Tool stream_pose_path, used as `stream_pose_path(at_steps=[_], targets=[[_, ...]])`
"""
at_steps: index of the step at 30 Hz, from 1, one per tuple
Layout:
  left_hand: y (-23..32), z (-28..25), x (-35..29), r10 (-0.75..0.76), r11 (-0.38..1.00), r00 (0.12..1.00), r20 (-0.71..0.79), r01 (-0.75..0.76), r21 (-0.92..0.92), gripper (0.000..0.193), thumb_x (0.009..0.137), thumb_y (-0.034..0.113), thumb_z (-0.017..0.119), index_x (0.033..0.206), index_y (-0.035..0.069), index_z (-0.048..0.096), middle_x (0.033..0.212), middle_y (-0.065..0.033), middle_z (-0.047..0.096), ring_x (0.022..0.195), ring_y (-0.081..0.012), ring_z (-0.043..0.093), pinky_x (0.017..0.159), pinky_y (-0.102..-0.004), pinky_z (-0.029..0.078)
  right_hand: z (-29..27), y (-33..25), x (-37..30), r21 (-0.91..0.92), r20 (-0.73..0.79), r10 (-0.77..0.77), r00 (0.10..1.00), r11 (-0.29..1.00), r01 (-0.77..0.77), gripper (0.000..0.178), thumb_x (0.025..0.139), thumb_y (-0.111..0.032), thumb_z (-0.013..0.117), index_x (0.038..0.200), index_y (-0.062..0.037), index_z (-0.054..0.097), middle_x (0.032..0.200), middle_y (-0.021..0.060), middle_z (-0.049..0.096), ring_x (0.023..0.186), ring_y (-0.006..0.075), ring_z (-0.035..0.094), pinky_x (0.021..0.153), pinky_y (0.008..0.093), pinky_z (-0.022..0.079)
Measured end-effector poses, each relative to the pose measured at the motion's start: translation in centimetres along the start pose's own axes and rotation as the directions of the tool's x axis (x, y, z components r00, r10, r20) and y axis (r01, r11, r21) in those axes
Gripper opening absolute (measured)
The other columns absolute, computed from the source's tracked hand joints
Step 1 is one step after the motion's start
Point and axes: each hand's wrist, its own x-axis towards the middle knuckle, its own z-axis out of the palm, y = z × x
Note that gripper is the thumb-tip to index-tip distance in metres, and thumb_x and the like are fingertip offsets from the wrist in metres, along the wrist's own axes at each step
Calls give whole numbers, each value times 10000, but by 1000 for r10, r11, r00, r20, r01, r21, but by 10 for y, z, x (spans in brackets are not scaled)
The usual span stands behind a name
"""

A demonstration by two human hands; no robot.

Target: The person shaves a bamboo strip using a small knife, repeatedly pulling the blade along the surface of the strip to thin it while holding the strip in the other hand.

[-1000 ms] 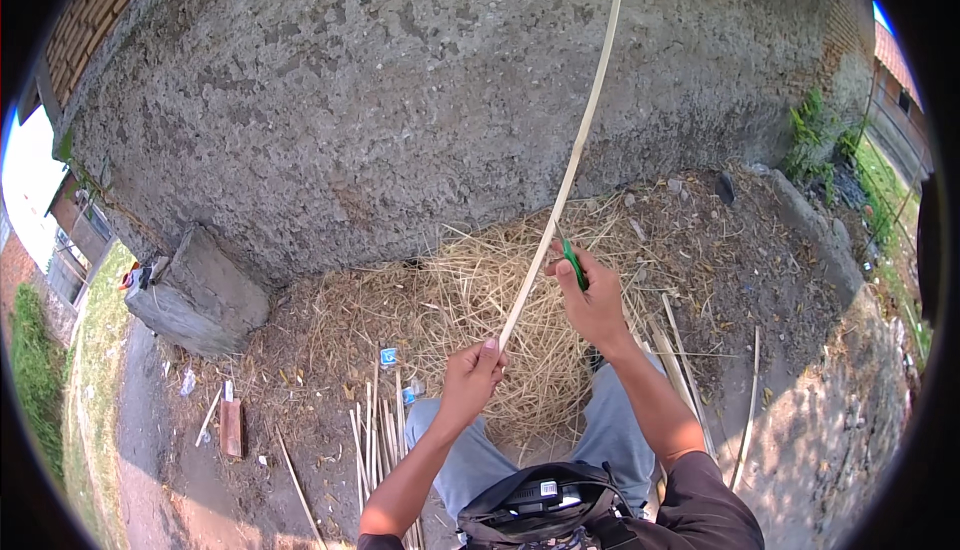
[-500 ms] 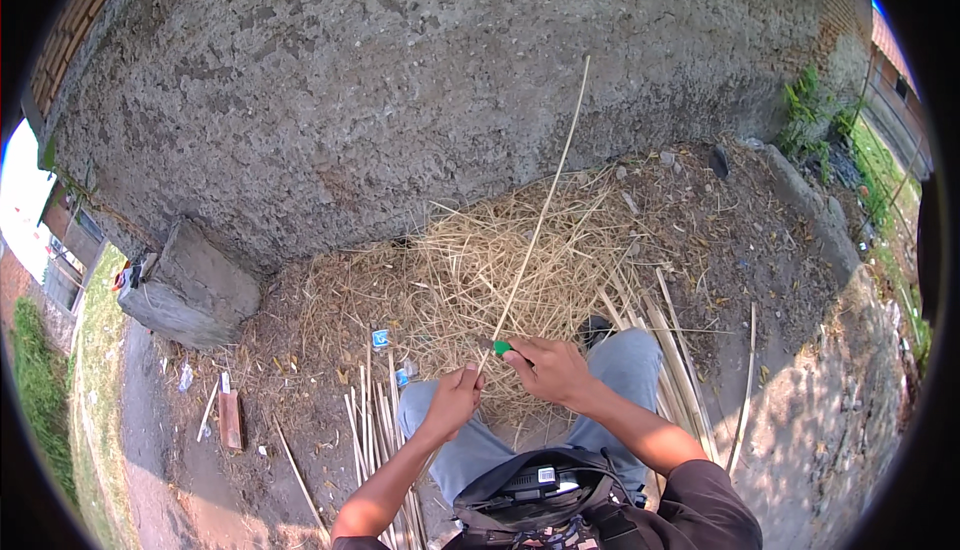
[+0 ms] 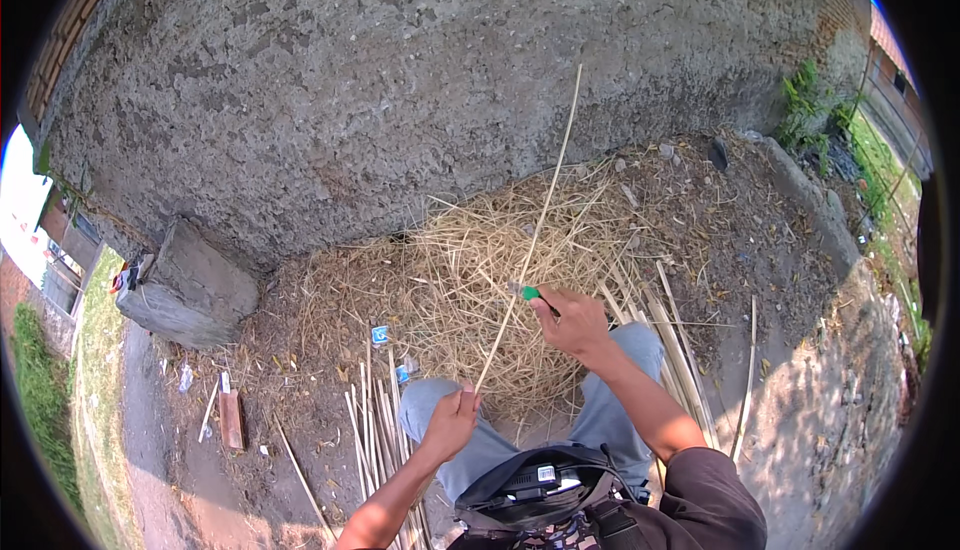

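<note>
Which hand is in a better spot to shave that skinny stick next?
Probably the right hand: it already holds the green-handled tool at the thin strip, partway along. The left hand grips the strip's near end, so it seems better for steadying.

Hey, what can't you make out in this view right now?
In the head view:
Green tool: the right hand hides part of its handle; its tip is too small to judge.
Held strip: the left hand hides its lower end.
Loose strips: the left forearm covers parts.
Shavings pile: it covers whatever lies beneath.
</note>
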Motion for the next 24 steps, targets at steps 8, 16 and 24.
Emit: stream_pose_path(at_steps=[8,16,24], targets=[[-21,-10,-8,33,989,999,-22,-30,148,492,1066,369,347,754,31,522,600,-34,478,553,-141,462,546,-321,403,6,17,4,21,-77,12,997,1000,-10,268,948,-336,591,1032,-107,704,676,90,655,509,286,622,428,391,470],[-37,-13,-15,103,982,995,-7,-100,158,439,1058,384,399,788,58,517,631,28,421,534,-76,397,506,-252,365,8,36,18,-58,-71,41,997,997,-45,287,940,-341,604,1042,-89,696,632,82,625,478,273,597,410,387,442],[-31,-24,-18,63,962,998,-17,-56,269,480,1060,343,353,794,-3,554,601,-107,517,558,-211,506,583,-368,434,5,53,18,-109,-74,40,996,993,-48,278,936,-340,609,1061,-109,700,650,82,639,487,268,607,424,386,458]])
